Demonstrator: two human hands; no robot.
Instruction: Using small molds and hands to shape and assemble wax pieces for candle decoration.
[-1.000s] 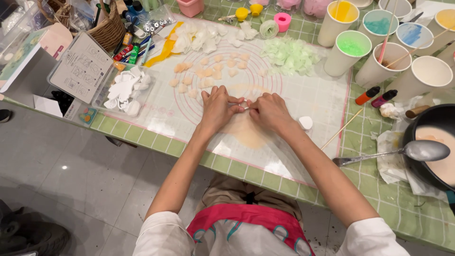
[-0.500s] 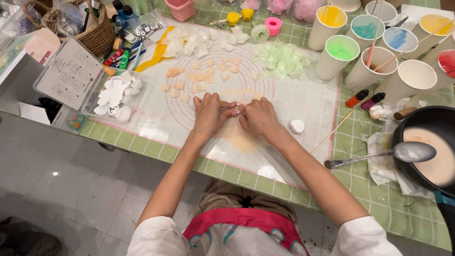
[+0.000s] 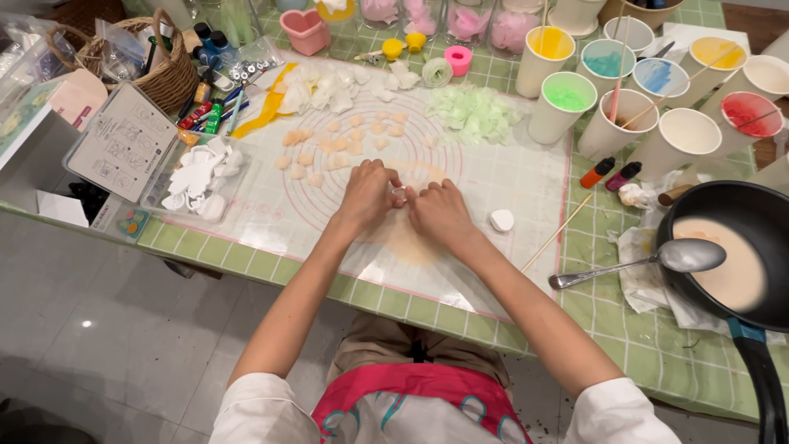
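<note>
A black pan (image 3: 768,284) of cream liquid holds a spoon (image 3: 641,265); paint cups (image 3: 670,78) stand behind, a basket (image 3: 164,78) far left.

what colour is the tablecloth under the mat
Green with a pale check grid: the tablecloth shows best in the head view, right of the translucent mat.
</note>
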